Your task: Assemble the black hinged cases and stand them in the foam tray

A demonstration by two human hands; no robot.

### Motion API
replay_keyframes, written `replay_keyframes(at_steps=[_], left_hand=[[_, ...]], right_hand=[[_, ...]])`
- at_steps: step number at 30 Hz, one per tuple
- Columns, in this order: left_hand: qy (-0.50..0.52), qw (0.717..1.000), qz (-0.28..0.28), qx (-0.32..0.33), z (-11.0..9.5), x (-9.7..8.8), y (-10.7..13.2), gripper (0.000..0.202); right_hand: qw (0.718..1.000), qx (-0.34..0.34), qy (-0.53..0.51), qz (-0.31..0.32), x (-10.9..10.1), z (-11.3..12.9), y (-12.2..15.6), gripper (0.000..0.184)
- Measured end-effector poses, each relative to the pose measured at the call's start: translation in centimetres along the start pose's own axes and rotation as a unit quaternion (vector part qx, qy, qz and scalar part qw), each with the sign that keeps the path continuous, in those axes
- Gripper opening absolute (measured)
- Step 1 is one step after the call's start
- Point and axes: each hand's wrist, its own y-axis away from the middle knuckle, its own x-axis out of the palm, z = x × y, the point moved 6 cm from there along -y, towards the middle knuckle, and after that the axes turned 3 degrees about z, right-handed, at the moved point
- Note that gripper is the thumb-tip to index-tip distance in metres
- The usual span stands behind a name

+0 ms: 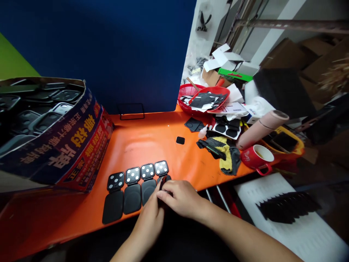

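Observation:
My left hand [152, 213] and my right hand [182, 196] meet at the front edge of the orange table. Both are closed around a small dark piece [163, 181], mostly hidden by my fingers; its kind does not show. Just left of them lies a row of opened black hinged pieces. Each has a square upper part with white round dots, such as the leftmost dotted square [116, 181], and a plain black lower flap [112, 207]. The rightmost dotted square [161, 167] is right behind my hands, its lower flap partly covered by them.
A printed cardboard box [81, 145] full of black pieces stands at left. A small black plate [180, 140] lies mid-table. To the right are a red basket [188, 107], grey-yellow gloves [230, 154], a pink bottle [261, 129] and a red mug [252, 158]. White foam [308, 233] holds black pieces.

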Motion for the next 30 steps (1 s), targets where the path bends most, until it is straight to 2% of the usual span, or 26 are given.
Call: replay_keyframes(at_steps=[2,4,6,8,11,14,17,23,26,28,30], left_hand=[[0.103,0.993,-0.014,-0.056,0.3,-0.1,-0.2,0.061],[0.194,0.974,-0.01,-0.118,0.6,0.0,-0.4,0.067],[0.232,0.962,0.004,-0.144,0.5,0.1,-0.4,0.069],[0.196,0.974,0.005,-0.113,0.2,-0.1,-0.5,0.07],[0.058,0.998,-0.006,-0.037,-0.2,-0.3,-0.3,0.07],[-0.055,0.998,0.003,0.009,-0.2,-0.1,0.0,0.07],[-0.098,0.994,0.013,0.036,-0.4,-0.1,0.4,0.067],[-0.107,0.993,0.025,0.035,-0.6,-0.2,0.7,0.06],[-0.007,1.0,0.017,0.011,-0.9,-0.2,0.5,0.053],[0.11,0.994,0.009,-0.026,-0.9,-0.4,0.1,0.049],[0.224,0.971,0.006,-0.08,-0.7,-0.6,-0.1,0.046]], right_hand=[[1.0,-0.013,-0.025,0.009,-0.3,0.3,0.2,0.031],[0.998,-0.027,-0.044,0.02,-0.6,0.6,0.4,0.032],[0.998,-0.031,-0.042,0.025,-0.8,0.8,0.6,0.031],[1.0,-0.02,-0.012,0.019,-0.7,0.9,0.6,0.027],[0.998,0.005,0.06,0.022,-0.2,1.3,0.7,0.027],[0.993,0.001,0.108,0.041,0.0,1.8,0.8,0.03],[0.995,-0.011,0.087,0.047,-0.2,2.0,0.9,0.028],[1.0,0.013,-0.014,0.022,0.2,1.2,0.4,0.022],[0.993,0.0,-0.115,0.012,0.6,0.8,0.2,0.022],[0.966,-0.002,-0.258,0.029,1.0,0.3,0.1,0.028],[0.913,0.034,-0.404,0.041,1.3,-0.7,0.1,0.038]])
